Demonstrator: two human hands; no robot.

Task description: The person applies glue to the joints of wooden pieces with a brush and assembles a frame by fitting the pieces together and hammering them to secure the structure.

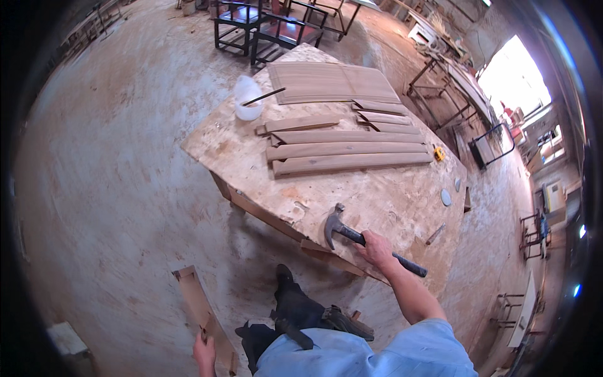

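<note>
My right hand (377, 249) is wrapped round the handle of a claw hammer (335, 225), over the near edge of a worn wooden worktable (232, 151). The hammer's head lies to the left of the hand, close above or on the tabletop. Low on the left, my left hand (204, 352) is closed at the edge of a long wooden board (198, 301), which slants beside my legs; part of the grip is hidden. Several cut wooden strips (352, 149) lie side by side across the table, below a flat wooden panel (336, 83).
A white plastic container (249, 112) with a dark stick across it stands at the table's left. A yellow tape measure (438, 153) and a grey disc (446, 197) lie toward the right. Dark chairs (242, 22) stand behind; a trolley (490, 146) is on the right.
</note>
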